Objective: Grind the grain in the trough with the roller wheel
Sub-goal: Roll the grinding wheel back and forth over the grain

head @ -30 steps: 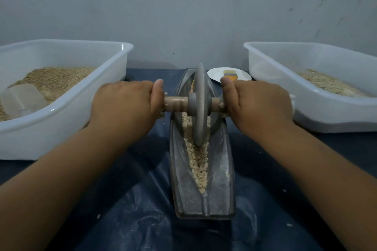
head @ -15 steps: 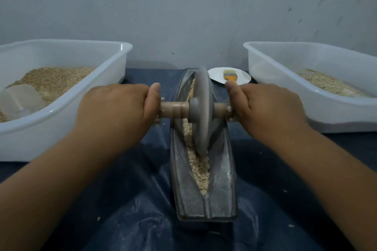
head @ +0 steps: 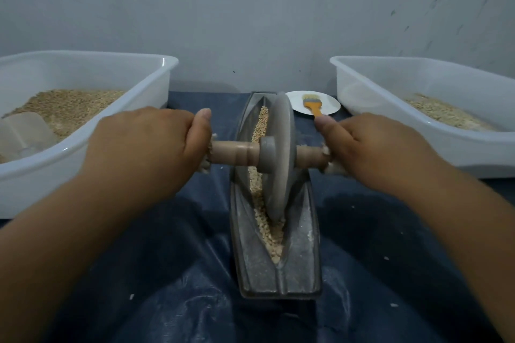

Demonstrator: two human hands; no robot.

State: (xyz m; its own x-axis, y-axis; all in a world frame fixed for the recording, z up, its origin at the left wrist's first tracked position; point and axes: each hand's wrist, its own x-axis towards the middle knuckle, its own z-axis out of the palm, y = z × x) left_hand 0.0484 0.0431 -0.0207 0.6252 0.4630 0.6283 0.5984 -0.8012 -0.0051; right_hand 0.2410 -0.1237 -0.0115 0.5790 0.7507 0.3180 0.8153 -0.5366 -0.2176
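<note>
The pale crushed grain (head: pixel 264 220) is heaped along the groove of the long grey boat-shaped metal trough (head: pixel 302 253), which is set lengthwise on the dark blue sheet over the table (head: pixel 167 273), between two white plastic tubs. The grey stone roller wheel (head: pixel 280 159) is stood upright in the groove, its lower edge bedded in the grain toward the near half. The grinding stroke itself is judged to be in hand; for the next move a steady, level push along the groove is called for, so that the wheel is kept from tipping and grain is not thrown over the rim. The wooden axle (head: pixel 234 154) is gripped at either end: the left hand (head: pixel 145 147) and the right hand (head: pixel 376 153) are closed round it, fingers (head: pixel 202 131) curled tight, thumbs laid on top.
</note>
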